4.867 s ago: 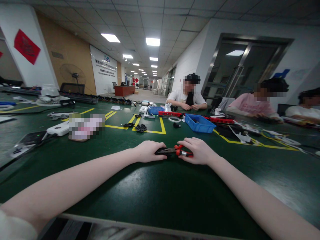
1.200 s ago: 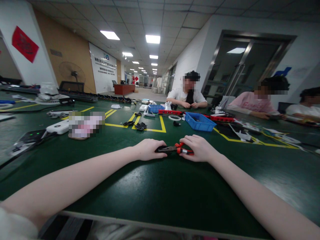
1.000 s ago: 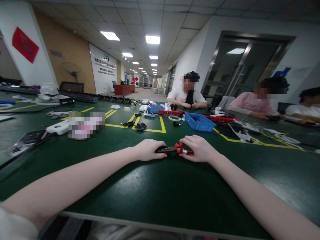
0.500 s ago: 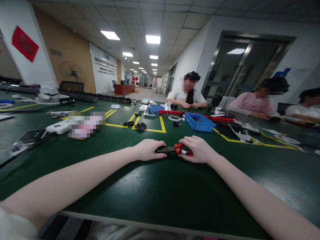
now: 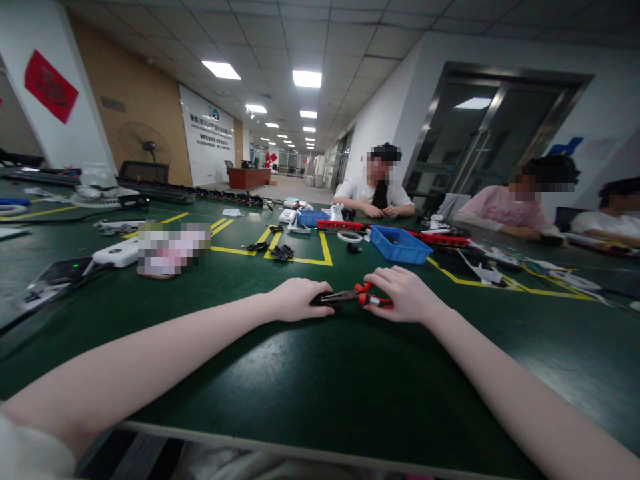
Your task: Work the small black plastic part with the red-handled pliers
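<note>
My right hand is closed around the red and black handles of needle-nose pliers, whose jaws point left. My left hand pinches a small black part between thumb and fingers; its exact kind is hard to make out. The plier tips lie at this black part, and whether they grip it cannot be seen. Both hands are just over the green table, in front of me. Beyond them rests a small pile of black parts near a yellow tape line.
Right of centre stands a blue bin with dark pieces inside. A white tape roll lies beside it. On the left are a phone, a white power bank and cables. A person sits across the table, others further right.
My right hand has moved slightly right and up, and the pliers have shifted right with it, their handles looking a little wider apart. My left hand stays almost in place.
</note>
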Demonstrator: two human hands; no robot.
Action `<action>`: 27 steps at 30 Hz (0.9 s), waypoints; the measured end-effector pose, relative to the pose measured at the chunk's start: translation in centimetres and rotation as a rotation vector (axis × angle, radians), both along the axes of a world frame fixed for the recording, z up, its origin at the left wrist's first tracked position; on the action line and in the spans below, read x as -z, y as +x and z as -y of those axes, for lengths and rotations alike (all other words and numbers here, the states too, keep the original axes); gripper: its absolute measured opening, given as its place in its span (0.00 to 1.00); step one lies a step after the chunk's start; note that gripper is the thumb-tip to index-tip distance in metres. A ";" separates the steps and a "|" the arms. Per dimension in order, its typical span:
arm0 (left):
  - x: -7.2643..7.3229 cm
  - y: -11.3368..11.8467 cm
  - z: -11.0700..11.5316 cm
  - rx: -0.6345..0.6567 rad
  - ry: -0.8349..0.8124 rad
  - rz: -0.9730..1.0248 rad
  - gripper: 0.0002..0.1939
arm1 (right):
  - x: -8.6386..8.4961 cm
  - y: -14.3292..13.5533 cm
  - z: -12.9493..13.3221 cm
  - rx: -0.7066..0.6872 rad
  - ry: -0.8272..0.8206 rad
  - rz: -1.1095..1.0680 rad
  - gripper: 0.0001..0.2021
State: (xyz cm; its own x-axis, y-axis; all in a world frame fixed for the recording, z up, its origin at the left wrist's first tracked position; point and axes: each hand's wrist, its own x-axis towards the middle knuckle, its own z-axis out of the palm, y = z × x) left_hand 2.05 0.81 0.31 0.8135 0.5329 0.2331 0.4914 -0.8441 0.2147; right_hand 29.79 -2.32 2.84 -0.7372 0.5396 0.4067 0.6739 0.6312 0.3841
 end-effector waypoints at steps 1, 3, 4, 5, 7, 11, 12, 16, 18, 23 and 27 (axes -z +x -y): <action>0.1 0.0 0.0 0.000 0.003 0.003 0.19 | -0.1 0.1 0.0 0.004 0.002 -0.005 0.20; 0.2 0.0 -0.1 -0.002 0.003 0.005 0.18 | -0.1 0.3 0.0 0.009 0.004 -0.018 0.20; 0.2 0.0 -0.1 -0.003 0.003 0.004 0.18 | -0.1 0.4 -0.1 0.010 0.005 -0.022 0.21; 0.2 0.0 -0.1 -0.003 0.004 0.003 0.18 | -0.2 0.4 -0.1 0.013 0.006 -0.022 0.21; 0.2 0.0 0.0 -0.002 0.005 0.001 0.18 | -0.2 0.4 0.0 0.019 0.006 -0.013 0.20; 0.2 0.0 0.0 0.001 0.003 0.002 0.18 | -0.2 0.0 0.1 0.016 0.007 -0.004 0.20; 0.2 0.0 0.0 0.002 0.002 0.004 0.18 | -0.2 -0.2 0.2 0.011 0.004 -0.002 0.20; 0.2 0.0 0.0 0.005 0.002 0.009 0.18 | 0.0 -0.6 0.2 0.006 -0.015 -0.004 0.19; 0.3 0.0 0.0 0.004 0.003 0.011 0.19 | 0.1 -0.6 0.2 0.004 -0.020 -0.010 0.19; 0.2 0.0 0.0 0.004 0.001 0.012 0.19 | 0.0 -0.6 0.3 0.011 -0.023 -0.014 0.20; 0.2 0.0 -0.1 -0.001 -0.001 0.002 0.19 | -0.2 -0.5 0.4 0.006 -0.012 -0.016 0.19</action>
State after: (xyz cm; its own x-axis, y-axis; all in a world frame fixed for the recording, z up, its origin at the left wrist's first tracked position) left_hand 2.09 0.86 0.13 0.8125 0.5338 0.2343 0.4917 -0.8435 0.2164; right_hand 29.24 -2.68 3.04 -0.7273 0.5492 0.4116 0.6838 0.6315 0.3655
